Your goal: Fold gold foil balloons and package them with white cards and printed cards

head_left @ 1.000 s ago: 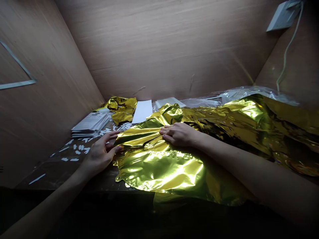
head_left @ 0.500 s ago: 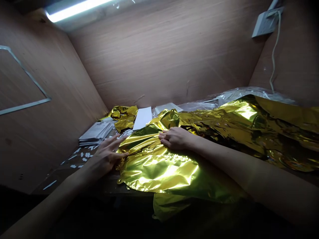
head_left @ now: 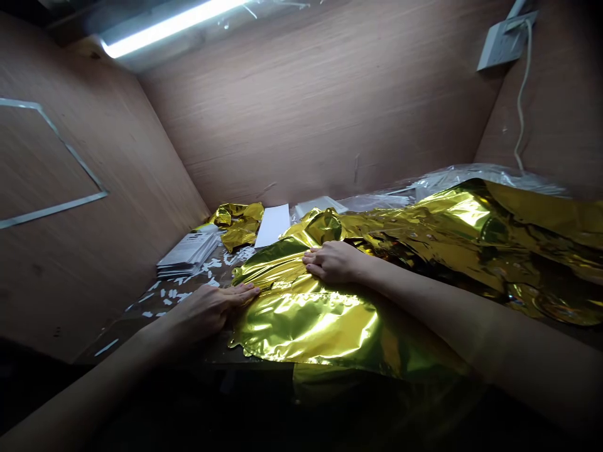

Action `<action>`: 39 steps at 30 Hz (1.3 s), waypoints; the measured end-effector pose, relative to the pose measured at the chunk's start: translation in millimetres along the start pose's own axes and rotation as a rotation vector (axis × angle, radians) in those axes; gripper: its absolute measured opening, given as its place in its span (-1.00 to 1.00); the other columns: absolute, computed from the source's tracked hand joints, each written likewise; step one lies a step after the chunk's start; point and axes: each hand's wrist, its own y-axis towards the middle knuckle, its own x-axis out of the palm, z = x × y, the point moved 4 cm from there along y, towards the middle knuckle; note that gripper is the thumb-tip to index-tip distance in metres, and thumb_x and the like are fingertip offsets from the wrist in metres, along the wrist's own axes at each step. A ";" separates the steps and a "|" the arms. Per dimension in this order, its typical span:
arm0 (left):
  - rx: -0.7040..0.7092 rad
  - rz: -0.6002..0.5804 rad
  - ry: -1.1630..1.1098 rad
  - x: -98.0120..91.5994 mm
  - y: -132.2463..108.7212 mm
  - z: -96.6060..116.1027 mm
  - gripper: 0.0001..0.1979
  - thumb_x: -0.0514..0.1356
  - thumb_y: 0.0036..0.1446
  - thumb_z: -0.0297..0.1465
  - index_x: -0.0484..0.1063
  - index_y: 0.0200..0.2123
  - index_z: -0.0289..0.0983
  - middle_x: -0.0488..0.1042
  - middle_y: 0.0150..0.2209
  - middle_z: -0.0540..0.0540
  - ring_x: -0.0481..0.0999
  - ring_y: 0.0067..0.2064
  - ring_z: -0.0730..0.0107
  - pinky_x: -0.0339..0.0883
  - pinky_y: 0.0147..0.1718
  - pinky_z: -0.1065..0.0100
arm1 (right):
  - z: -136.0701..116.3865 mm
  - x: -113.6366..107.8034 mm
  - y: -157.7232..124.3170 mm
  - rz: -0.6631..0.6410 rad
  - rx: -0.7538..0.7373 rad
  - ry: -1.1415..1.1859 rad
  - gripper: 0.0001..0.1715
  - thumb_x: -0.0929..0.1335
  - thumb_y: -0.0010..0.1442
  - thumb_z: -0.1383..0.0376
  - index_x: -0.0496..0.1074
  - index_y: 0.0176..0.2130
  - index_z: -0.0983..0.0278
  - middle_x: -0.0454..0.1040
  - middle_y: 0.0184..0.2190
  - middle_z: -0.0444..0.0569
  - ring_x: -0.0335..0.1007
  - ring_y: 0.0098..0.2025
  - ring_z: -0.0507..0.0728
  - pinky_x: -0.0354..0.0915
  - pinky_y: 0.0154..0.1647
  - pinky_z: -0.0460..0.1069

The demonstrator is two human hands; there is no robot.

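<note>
A large sheet of shiny gold foil lies across the desk in front of me, part of a bigger crumpled gold mass reaching to the right. My left hand lies flat, fingers stretched out together, its fingertips on the foil's left edge. My right hand rests palm down on the foil near a fold, fingers slightly curled and pressing it down. Neither hand grips anything.
A stack of printed cards sits at the back left, with a small crumpled gold piece and a white paper strip behind it. White paper scraps litter the desk. Clear plastic film lies at the back right. Wooden walls enclose the desk.
My left hand has dropped from a raised, spread pose to lie flat on the foil's left edge. The right hand has stayed put. The view has tilted up slightly.
</note>
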 end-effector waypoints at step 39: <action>0.122 0.387 0.370 -9.9 0.0 -6.9 -0.51 0.03 0.40 -0.56 0.38 0.31 -0.14 0.42 0.28 -0.13 0.43 0.29 0.14 0.28 0.33 0.02 | -5.5 -7.5 -2.6 0.009 0.010 -0.068 -0.54 0.13 0.47 0.16 0.56 -0.11 0.19 0.64 -0.10 0.00 0.55 -0.21 0.17 0.24 -0.21 0.01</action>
